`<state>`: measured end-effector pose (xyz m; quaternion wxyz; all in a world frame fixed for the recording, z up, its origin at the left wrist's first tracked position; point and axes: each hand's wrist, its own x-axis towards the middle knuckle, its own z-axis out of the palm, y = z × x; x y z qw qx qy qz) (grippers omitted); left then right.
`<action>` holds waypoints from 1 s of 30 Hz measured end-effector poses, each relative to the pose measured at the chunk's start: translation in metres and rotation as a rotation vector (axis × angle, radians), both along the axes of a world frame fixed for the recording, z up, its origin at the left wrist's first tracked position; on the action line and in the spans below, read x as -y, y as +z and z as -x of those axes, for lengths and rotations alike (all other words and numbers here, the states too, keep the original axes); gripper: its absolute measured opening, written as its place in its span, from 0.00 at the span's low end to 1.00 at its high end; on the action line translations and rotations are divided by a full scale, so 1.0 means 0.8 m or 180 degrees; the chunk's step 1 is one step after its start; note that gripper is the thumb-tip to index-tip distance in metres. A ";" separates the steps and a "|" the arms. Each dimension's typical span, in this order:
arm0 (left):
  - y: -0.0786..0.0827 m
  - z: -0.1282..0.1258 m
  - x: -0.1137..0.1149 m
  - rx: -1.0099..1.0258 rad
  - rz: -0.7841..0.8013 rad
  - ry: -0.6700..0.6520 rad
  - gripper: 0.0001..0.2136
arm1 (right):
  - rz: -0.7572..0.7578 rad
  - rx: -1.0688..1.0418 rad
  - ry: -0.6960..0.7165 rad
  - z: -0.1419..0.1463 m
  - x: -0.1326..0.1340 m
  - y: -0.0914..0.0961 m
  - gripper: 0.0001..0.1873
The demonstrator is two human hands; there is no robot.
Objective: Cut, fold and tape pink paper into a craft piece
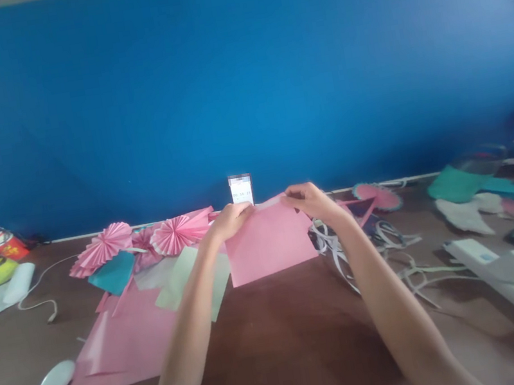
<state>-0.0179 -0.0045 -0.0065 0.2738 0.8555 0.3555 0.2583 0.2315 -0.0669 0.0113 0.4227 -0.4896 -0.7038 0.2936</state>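
Note:
A sheet of pink paper hangs from both my hands over the brown table, its lower edge toward me. My left hand pinches the upper left corner. Closed on the upper right part is my right hand, its fingers bent round the edge. Just behind the sheet a phone stands upright with lit digits, its lower part hidden by the paper. Left of my left hand lie folded pink paper fans, pale green sheets and larger pink sheets.
A blue wall rises behind the brown table. White cables tangle on the right beside a power strip. A white oval object lies at left. Teal paper and a red container sit farther out.

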 end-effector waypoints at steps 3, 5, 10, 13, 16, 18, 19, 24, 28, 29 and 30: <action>-0.001 -0.001 0.001 0.0042 -0.0071 0.0070 0.23 | 0.0006 0.0037 0.0170 -0.002 0.003 0.003 0.21; 0.000 -0.004 0.005 0.0016 -0.0091 0.0119 0.21 | -0.0005 0.0079 0.0154 0.000 0.004 0.003 0.20; 0.005 -0.027 0.023 0.0272 -0.0474 -0.0115 0.18 | -0.0163 0.0174 -0.0007 0.017 0.002 0.002 0.20; 0.006 -0.043 0.031 0.0536 -0.0792 -0.0254 0.17 | -0.0272 0.0168 0.0034 0.025 0.002 0.002 0.19; 0.007 -0.049 0.033 0.0762 -0.1123 -0.0196 0.15 | -0.0382 0.0075 0.0088 0.028 0.005 0.005 0.19; 0.008 -0.049 0.034 0.0847 -0.1201 -0.0117 0.14 | -0.0348 0.0009 0.0190 0.028 0.008 0.008 0.19; 0.009 -0.049 0.035 0.0879 -0.1186 -0.0079 0.14 | -0.0315 -0.0016 0.0249 0.028 0.009 0.009 0.19; 0.011 -0.046 0.037 0.0962 -0.1033 -0.0030 0.15 | -0.0240 -0.0014 0.0391 0.027 0.012 0.012 0.17; 0.009 -0.045 0.033 0.0908 -0.1073 0.0038 0.15 | -0.0266 0.0054 0.0356 0.025 0.011 0.010 0.16; 0.008 -0.045 0.032 0.0887 -0.1109 0.0032 0.14 | -0.0273 0.0090 0.0367 0.024 0.010 0.010 0.15; 0.007 -0.045 0.031 0.0861 -0.1150 0.0024 0.14 | -0.0283 0.0137 0.0384 0.024 0.009 0.009 0.14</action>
